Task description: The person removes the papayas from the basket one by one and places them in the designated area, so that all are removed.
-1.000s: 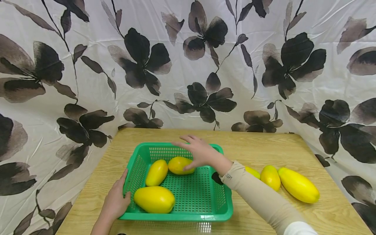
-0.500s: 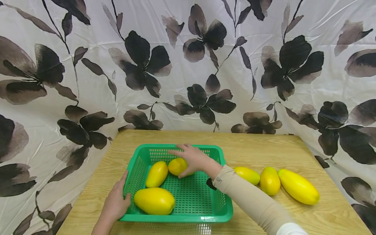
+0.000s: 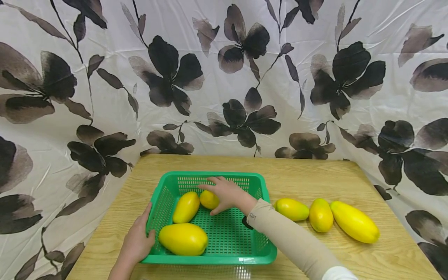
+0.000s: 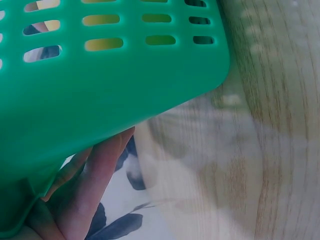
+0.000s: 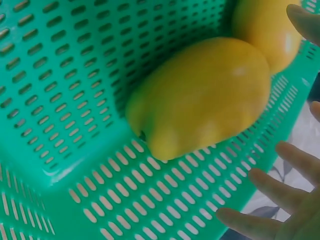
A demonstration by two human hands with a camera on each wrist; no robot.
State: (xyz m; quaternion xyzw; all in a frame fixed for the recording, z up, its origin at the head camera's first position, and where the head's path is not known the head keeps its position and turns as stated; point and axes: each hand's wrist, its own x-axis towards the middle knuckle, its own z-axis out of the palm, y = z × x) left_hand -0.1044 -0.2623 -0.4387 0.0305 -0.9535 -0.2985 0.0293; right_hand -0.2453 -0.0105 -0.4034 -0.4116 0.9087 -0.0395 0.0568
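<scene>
A green plastic basket [image 3: 206, 259] stands on the table. My left hand [image 3: 137, 239] holds its left rim, the thumb on top; in the left wrist view the fingers [image 4: 100, 175] lie beneath the rim. Inside are two yellow mangoes and a larger yellow papaya [image 3: 183, 239]. My right hand [image 3: 229, 194] hovers with spread fingers over the back mango [image 3: 208, 200], partly covering it in the head view. In the right wrist view that mango [image 5: 200, 100] sits apart from the fingertips [image 5: 257, 175]. The other mango [image 3: 186, 207] lies to its left.
Right of the basket a yellow mango [image 3: 292, 209], a second upright-lying mango [image 3: 321, 216] and a long papaya [image 3: 354, 221] lie on the wooden table [image 3: 308, 175]. A floral cloth [image 3: 210, 89] hangs behind and at the sides.
My right hand has come down and slightly left over the back mango, and the forearm has uncovered the mango right of the basket. The left hand has stayed on the rim.
</scene>
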